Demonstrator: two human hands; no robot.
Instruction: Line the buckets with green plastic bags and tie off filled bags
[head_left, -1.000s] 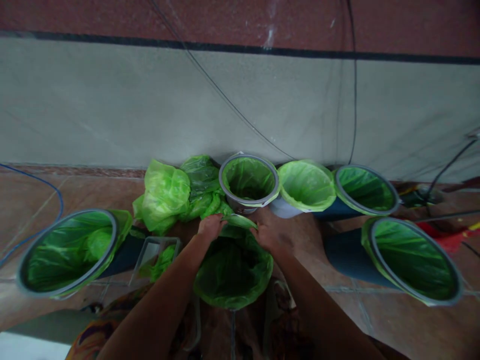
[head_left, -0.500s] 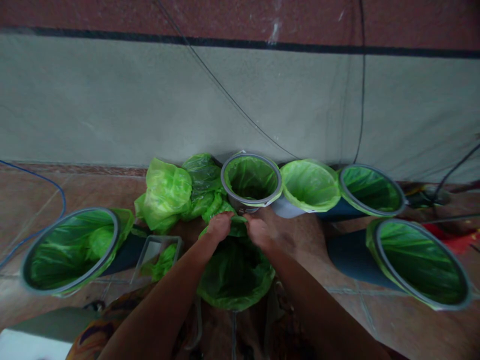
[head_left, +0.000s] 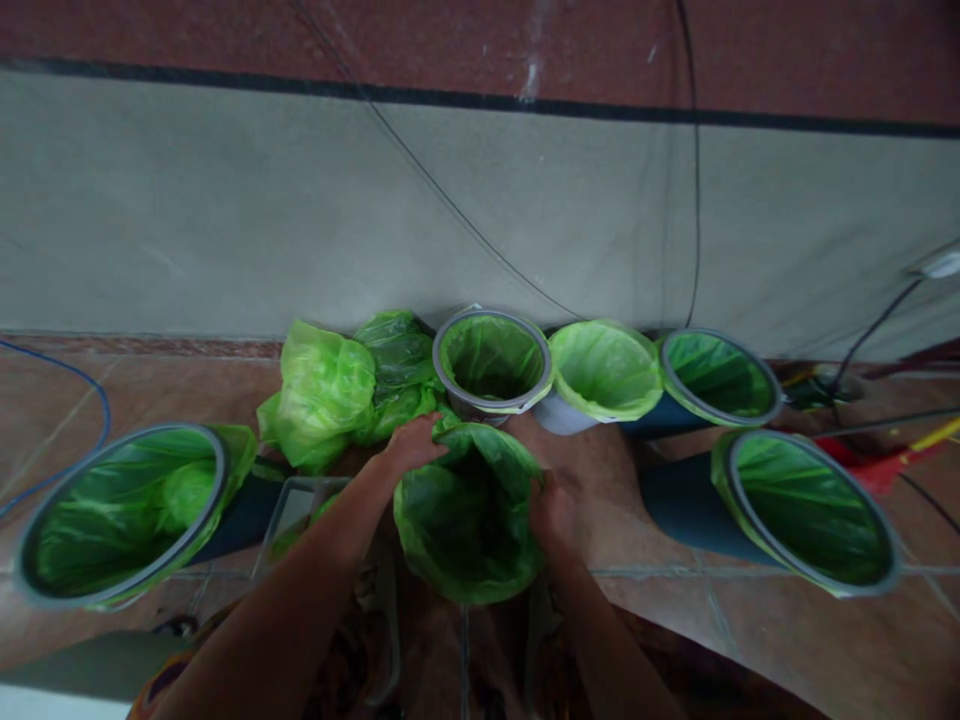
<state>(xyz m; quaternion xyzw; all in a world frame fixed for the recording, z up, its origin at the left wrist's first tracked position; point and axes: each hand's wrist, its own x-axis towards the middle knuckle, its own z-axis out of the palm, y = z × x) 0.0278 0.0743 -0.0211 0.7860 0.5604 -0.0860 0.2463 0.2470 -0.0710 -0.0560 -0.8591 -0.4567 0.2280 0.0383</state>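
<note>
In front of me, low between my arms, stands a bin with a green plastic bin liner (head_left: 450, 560) folded out over its rim. The liner hangs open inside, with a dark hollow in the middle. My left hand (head_left: 416, 443) is at the far left of the rim, its fingers and thumb around the liner's edge. On the right side of the rim, my right hand (head_left: 553, 512) grips the liner, with fingertips over the edge. The bin's body is mostly hidden under the liner.
Lined bins with grey rims stand at left (head_left: 221, 480), back (head_left: 546, 375) and right (head_left: 739, 490). A lined white bin (head_left: 566, 412) is among them. Crumpled green bags (head_left: 326, 385) lie by the wall. A clear tray (head_left: 281, 525) sits beside my left arm. A blue cable (head_left: 103, 400) crosses the floor.
My hands were close together at the far edge of the liner; they have now spread apart around the rim, the right one coming nearer to me. The liner's mouth is opened out rounder.
</note>
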